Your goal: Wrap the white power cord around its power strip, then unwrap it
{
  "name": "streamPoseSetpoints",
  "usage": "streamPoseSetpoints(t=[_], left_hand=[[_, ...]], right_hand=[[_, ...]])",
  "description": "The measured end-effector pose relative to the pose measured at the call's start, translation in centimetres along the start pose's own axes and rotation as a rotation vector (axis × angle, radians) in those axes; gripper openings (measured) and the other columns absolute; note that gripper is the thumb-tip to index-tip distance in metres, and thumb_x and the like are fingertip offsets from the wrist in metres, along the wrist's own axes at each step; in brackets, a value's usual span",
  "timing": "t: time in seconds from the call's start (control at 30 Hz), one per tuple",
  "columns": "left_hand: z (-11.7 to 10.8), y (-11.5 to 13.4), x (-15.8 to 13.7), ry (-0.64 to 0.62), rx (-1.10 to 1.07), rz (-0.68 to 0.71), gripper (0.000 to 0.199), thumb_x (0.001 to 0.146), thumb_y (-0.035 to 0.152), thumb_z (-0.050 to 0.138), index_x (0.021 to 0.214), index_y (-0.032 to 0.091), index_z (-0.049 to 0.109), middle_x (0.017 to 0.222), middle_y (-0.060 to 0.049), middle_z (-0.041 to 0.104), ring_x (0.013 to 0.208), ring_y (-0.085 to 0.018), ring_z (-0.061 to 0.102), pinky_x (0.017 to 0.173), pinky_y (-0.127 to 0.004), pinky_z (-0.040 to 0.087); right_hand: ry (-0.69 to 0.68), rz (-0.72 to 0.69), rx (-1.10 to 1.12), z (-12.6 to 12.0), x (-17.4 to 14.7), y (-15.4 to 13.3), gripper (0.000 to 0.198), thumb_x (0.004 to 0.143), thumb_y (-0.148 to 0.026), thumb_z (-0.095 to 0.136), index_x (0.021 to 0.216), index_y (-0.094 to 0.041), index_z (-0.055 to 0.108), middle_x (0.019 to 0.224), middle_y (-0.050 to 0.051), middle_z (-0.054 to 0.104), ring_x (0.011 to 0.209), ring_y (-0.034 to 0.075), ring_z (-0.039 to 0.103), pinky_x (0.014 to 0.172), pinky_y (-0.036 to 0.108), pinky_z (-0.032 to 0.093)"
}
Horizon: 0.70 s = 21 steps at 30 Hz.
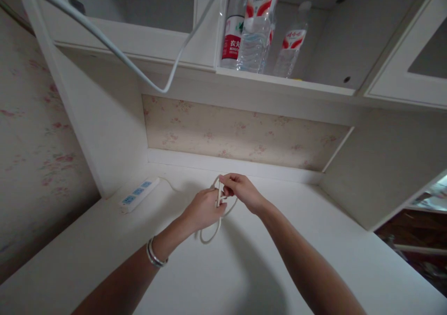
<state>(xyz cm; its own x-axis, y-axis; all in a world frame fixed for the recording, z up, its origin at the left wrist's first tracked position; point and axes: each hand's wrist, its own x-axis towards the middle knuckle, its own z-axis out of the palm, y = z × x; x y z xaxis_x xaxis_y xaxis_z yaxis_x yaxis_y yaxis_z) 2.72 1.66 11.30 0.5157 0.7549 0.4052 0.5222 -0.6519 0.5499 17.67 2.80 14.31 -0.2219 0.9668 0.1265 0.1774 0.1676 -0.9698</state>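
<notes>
Over the middle of the white desk, a white cable [210,238] hangs in loops from both of my hands. My left hand [206,208], with a silver bangle on its wrist, is closed around the bundled part of it. Just above and to the right, my right hand [240,190] pinches a strand of the same cable at the top of the loops. Fingers of both hands partly hide the bundle. Whether the cable's ends carry plugs cannot be made out.
A white power strip [138,195] with blue sockets lies on the desk [195,277] to the left, its thin cord running toward the back. Overhead, a shelf [314,87] holds several plastic bottles [256,30]. A pale hose-like cable [122,62] droops across the upper left.
</notes>
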Motion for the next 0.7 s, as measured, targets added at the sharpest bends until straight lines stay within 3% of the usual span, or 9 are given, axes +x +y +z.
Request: streamPoseSetpoints(t=[0.1,0.23,0.4,0.5,0.6,0.7], left_hand=[[-0.8,0.0,-0.6,0.039,0.057,-0.014,0.016,0.083,0.021,0.048,0.078,0.019,0.063,0.079,-0.003,0.067,0.076,-0.016,0.061,0.070,-0.024,0.042],[-1.0,-0.4,-0.8,0.129,0.142,-0.035,0.018,0.088,0.028,0.045,0.084,0.019,0.060,0.084,-0.004,0.066,0.079,-0.016,0.061,0.071,-0.024,0.043],[-0.6,-0.4,-0.5,0.199,0.260,-0.081,0.019,0.088,0.029,0.047,0.105,0.020,0.052,0.086,-0.004,0.066,0.080,-0.019,0.062,0.069,-0.026,0.043],[-0.4,-0.4,-0.4,0.195,0.306,-0.097,0.034,0.089,0.028,0.046,0.122,0.020,0.044,0.087,-0.005,0.068,0.081,-0.020,0.064,0.071,-0.027,0.044],[-0.4,-0.2,-0.4,0.170,0.306,-0.062,0.026,0.091,0.027,0.042,0.113,0.021,0.052,0.093,-0.006,0.068,0.087,-0.020,0.063,0.077,-0.027,0.043],[-0.6,0.2,-0.4,0.134,0.240,-0.007,0.023,0.092,0.026,0.038,0.104,0.023,0.058,0.100,-0.004,0.068,0.090,-0.017,0.063,0.079,-0.024,0.042]], right_hand=[[0.083,0.022,0.006,-0.4,-0.6,1.0,0.030,0.078,-0.046,0.057,0.075,-0.016,0.059,0.053,-0.004,0.051,0.048,0.009,0.043,0.050,0.023,0.034],[0.274,-0.086,-0.245,-0.2,-2.9,2.3,0.022,0.082,-0.039,0.053,0.080,-0.018,0.060,0.060,-0.001,0.059,0.055,0.012,0.052,0.054,0.023,0.037],[0.115,-0.107,-0.592,0.6,-5.5,4.4,0.024,0.088,-0.031,0.042,0.096,-0.023,0.063,0.080,0.003,0.069,0.069,0.017,0.062,0.065,0.025,0.041],[0.149,-0.017,-0.728,0.6,-5.8,5.7,0.029,0.089,-0.030,0.040,0.109,-0.022,0.060,0.082,0.006,0.070,0.073,0.020,0.064,0.066,0.026,0.041],[0.175,0.017,-0.709,0.5,-5.3,6.7,0.029,0.089,-0.033,0.042,0.110,-0.023,0.059,0.092,0.006,0.069,0.084,0.021,0.064,0.072,0.027,0.042],[0.155,-0.039,-0.590,0.8,-4.2,7.3,0.036,0.087,-0.036,0.048,0.121,-0.024,0.051,0.107,0.006,0.065,0.095,0.021,0.060,0.080,0.029,0.042]])
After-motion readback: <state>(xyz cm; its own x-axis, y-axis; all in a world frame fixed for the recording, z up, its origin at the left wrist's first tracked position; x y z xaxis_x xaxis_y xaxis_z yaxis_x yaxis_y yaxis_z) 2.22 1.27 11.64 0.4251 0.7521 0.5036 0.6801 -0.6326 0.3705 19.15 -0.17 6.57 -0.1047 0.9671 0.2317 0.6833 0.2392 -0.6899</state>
